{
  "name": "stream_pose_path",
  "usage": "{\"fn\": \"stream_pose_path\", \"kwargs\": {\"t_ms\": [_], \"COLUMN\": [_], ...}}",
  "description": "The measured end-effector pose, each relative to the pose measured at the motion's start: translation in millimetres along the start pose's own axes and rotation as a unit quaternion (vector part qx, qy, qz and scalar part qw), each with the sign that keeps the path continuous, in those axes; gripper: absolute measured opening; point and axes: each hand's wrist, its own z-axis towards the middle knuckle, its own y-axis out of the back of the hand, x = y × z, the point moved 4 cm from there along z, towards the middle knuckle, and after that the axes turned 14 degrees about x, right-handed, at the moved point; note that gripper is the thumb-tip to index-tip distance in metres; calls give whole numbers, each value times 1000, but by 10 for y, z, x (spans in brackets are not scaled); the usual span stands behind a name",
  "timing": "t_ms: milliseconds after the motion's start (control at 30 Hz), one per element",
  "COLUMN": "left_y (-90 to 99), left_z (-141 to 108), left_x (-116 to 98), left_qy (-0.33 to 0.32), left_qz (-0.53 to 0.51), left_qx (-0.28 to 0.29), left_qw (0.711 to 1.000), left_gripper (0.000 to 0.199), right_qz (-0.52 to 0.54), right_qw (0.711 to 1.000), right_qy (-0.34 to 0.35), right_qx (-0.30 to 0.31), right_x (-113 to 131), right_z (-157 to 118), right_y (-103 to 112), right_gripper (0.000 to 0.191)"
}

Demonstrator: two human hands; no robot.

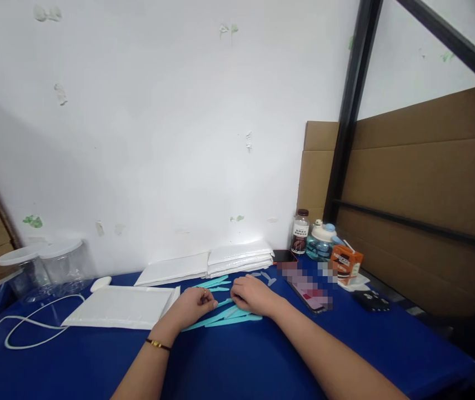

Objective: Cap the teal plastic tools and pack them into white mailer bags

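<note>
Several slim turquoise sticks (233, 318), shaped like eyebrow razors, lie loosely on the blue table, below and between my hands. More turquoise sticks rest just behind my left hand (195, 306), whose fingers are closed in a pinch. My right hand (250, 294) is closed as well, its fingertips bent down and partly hidden. One turquoise stick (224, 303) spans the short gap between both hands, gripped at its two ends. Small translucent pieces (268, 279), like caps, lie beyond my right hand. A white padded envelope (116, 306) lies left of my left hand.
Stacked white envelopes (240, 259) stand against the wall. Clear jars (64, 269) and a white cable (16, 333) are at left. At right are a phone (310, 294), a bottle (300, 233), a blue-lidded jug (320, 244), an orange box (345, 264) and a black item (370, 300).
</note>
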Motion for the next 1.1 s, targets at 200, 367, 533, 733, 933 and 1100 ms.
{"fn": "stream_pose_path", "kwargs": {"t_ms": [200,367,533,733,933,1100], "left_y": [61,261,307,171,-32,-109], "left_z": [-7,-74,-102,-73,12,68], "left_x": [-72,30,142,-28,-113,-169], "left_qy": [-5,59,113,15,-4,-21], "left_qz": [69,144,142,37,16,31], "left_qx": [-26,-130,-171,-109,-46,-34], "left_qw": [997,979,968,993,999,999], "left_gripper": [16,19,23,25,24,22], "right_qz": [17,54,109,204,196,256], "right_qw": [1000,991,976,977,975,960], "right_qy": [-1,-109,-178,-61,-93,-105], "right_qx": [-10,-61,-67,-12,39,47], "right_x": [-34,-459,-719,-532,-451,-335], "right_z": [23,-172,-423,-456,-366,-275], "right_y": [18,138,207,220,78,51], "right_gripper": [10,11,15,12,10,9]}}
